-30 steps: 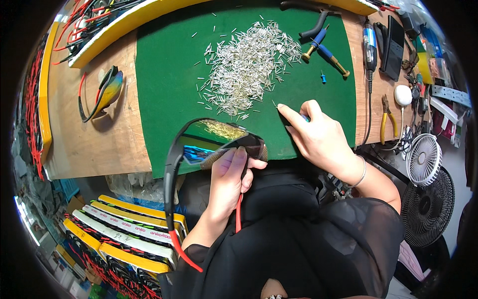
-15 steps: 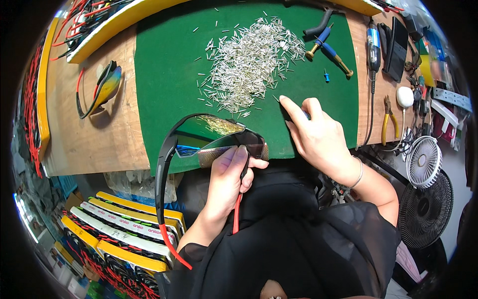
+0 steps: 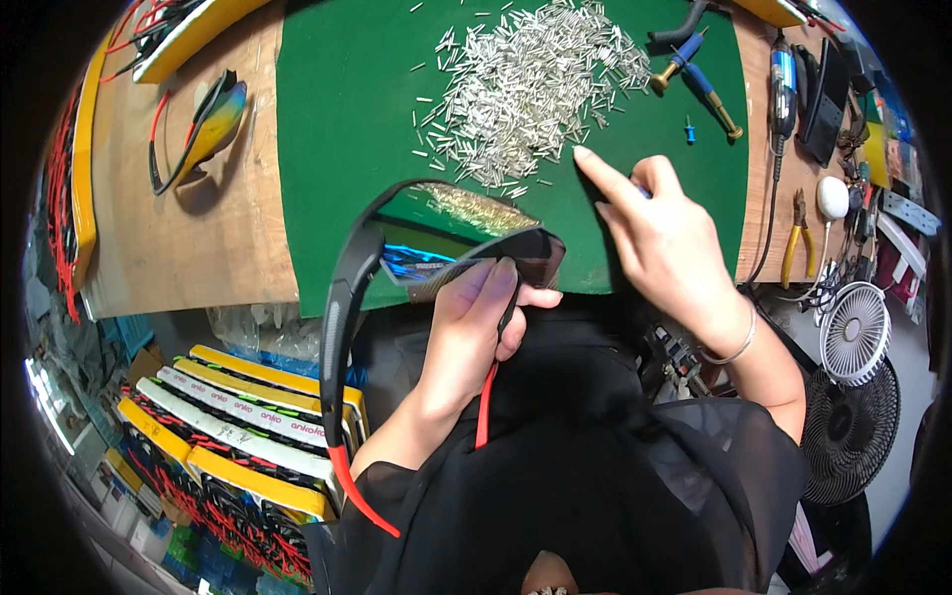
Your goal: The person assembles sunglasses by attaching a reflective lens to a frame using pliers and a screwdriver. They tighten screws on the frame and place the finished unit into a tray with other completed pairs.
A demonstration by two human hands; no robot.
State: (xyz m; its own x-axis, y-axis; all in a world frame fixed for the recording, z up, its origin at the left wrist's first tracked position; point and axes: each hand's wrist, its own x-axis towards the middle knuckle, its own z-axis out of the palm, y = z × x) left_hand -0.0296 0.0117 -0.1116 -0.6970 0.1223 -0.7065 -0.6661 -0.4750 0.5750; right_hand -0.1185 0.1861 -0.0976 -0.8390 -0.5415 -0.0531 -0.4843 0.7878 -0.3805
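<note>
My left hand [image 3: 474, 315] pinches a pair of wraparound sunglasses [image 3: 344, 317] at one temple beside the lens. Their frame is black with red temple ends, and the shiny lens faces up over the near edge of the green mat [image 3: 337, 178]. My right hand [image 3: 669, 238] stretches its index finger to the near right edge of a pile of small silver metal pins [image 3: 516, 94]. Its other fingers curl round something blue, mostly hidden. Whether a pin is at the fingertip, I cannot tell.
Blue-handled tools with brass ends [image 3: 712, 99] and a blue push pin [image 3: 690, 130] lie on the mat's right. Beyond are a corded electric screwdriver [image 3: 783, 94], yellow-handled cutters [image 3: 797, 238] and fans [image 3: 855, 332]. Other sunglasses [image 3: 203, 139] lie left; racks of frames [image 3: 248, 407] stand below.
The view has shifted, so the bench sits higher in the picture. My right index finger has moved forward to the pile's edge. My left hand keeps hold of the sunglasses.
</note>
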